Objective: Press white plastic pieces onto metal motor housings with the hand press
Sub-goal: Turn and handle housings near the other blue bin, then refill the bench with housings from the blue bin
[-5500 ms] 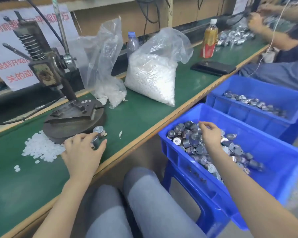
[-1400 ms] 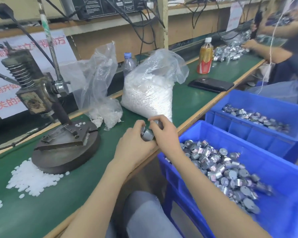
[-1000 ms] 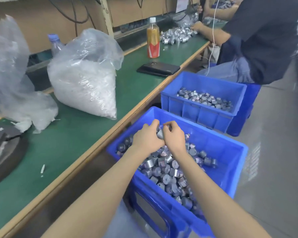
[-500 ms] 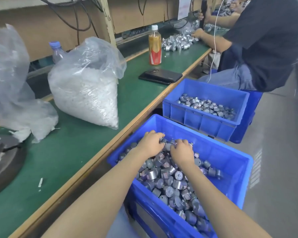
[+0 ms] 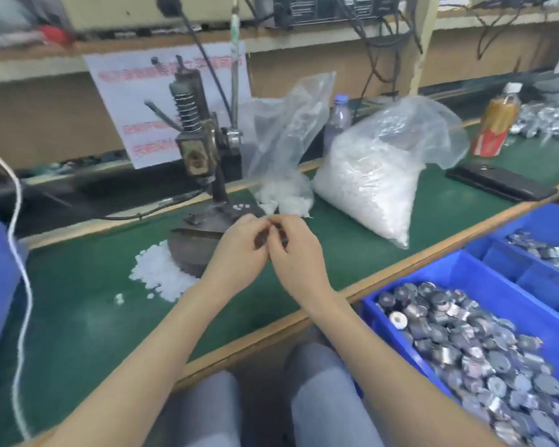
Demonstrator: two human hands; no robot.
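Nearest, grey-clad knees are seen below the counter edge. To the right, beside the counter, a blue bin is heaped with metal housings. Above the green counter, in front of the press base, the left grip and right grip are brought together with fingertips touching. Both are curled and pinched on a small dark housing held between them, off the counter; it is blurred and mostly hidden by the fingers. Just left of the base, a loose pile of white pieces is spread on the counter, with a few strays beside it and a few more on the base itself. The press is stood upright behind the grips, its spring and lever raised. A white cable is hung down at the far left. Right of the press, a slack bag with few pieces is slumped, and a full bag is set next to it. A second bin lies beyond the first. A clear bottle is noted between the bags. Farther right are an amber bottle and a flat black case. A red-lettered sign is propped behind the press.
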